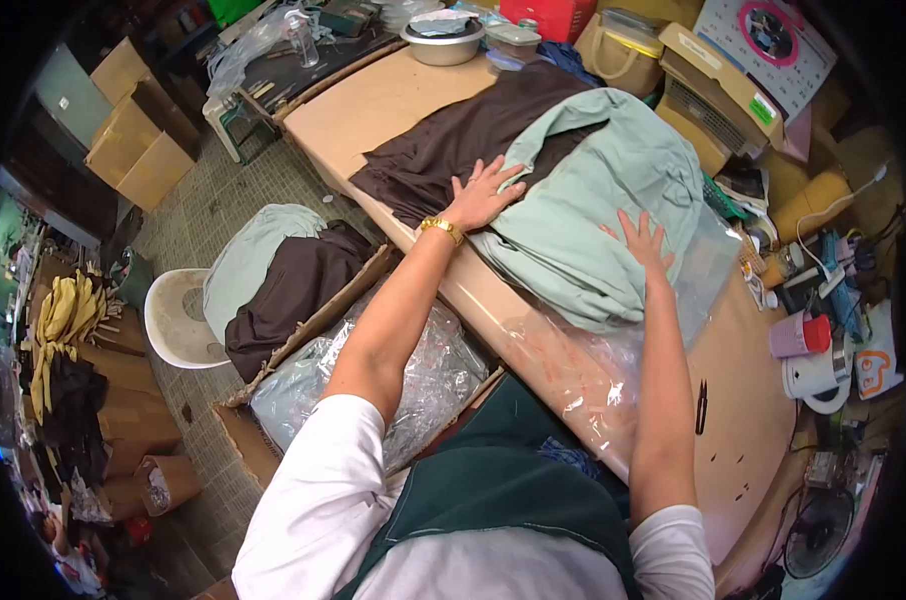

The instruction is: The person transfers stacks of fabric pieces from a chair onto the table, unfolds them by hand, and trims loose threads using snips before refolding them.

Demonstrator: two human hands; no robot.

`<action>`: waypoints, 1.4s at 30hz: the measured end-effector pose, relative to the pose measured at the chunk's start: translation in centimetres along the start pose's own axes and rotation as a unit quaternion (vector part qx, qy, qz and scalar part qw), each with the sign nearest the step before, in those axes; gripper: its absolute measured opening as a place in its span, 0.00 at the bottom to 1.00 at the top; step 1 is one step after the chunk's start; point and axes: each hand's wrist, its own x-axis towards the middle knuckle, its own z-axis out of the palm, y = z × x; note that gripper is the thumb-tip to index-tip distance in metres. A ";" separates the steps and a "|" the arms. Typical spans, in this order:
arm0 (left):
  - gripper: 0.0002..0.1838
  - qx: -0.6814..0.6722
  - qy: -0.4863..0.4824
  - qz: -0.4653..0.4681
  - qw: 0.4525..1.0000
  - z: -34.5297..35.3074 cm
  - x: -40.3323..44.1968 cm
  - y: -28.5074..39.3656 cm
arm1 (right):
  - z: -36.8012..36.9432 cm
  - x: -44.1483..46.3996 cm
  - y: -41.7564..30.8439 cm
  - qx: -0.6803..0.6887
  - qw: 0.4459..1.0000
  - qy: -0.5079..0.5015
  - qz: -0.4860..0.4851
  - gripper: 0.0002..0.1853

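A pale green cloth garment lies bunched on the table, partly over a dark brown cloth. My left hand, with a gold watch on the wrist, rests flat with spread fingers where the green and brown cloths meet. Near the right side of the green cloth, my right hand lies on it, fingers apart. Clear plastic shows under the green cloth and down toward the table's front edge. Neither hand grips anything.
Tan table with black thread snips at right. A carton of plastic-wrapped goods stands below, beside a white tub with green and brown cloth. A basin, mugs and a fan line the edges.
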 end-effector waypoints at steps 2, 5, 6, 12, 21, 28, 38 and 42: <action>0.24 -0.210 0.053 0.031 0.976 -0.5 1.1 -1.5 | 0.3 0.7 0.7 0.014 0.999 -0.028 0.018 0.48; 0.07 -0.401 0.271 0.025 0.875 -10.4 -3.3 3.8 | -1.4 1.3 2.3 0.043 0.998 -0.015 -0.032 0.42; 0.07 -0.405 0.369 0.064 0.834 -14.7 -6.0 6.3 | -2.2 2.7 3.4 0.149 0.985 -0.071 -0.057 0.36; 0.15 -0.107 0.562 0.423 0.703 -31.4 -20.3 13.3 | -6.4 -7.9 -9.7 0.259 0.878 0.278 -0.292 0.15; 0.16 -0.018 0.709 0.371 0.600 -35.0 -21.2 14.7 | 7.4 -9.6 -18.3 0.150 0.840 0.055 -0.519 0.17; 0.16 -0.131 0.574 0.388 0.709 -29.2 -20.2 7.2 | 9.6 -7.4 -19.8 0.129 0.856 0.028 -0.499 0.35; 0.48 0.253 0.252 -0.577 0.734 -16.7 -29.7 -38.4 | 9.2 -7.7 -21.1 0.077 0.884 0.018 -0.461 0.38; 0.57 0.082 0.302 -0.689 0.654 -16.5 -35.1 -44.4 | 9.4 -7.4 -21.2 0.073 0.882 0.006 -0.466 0.38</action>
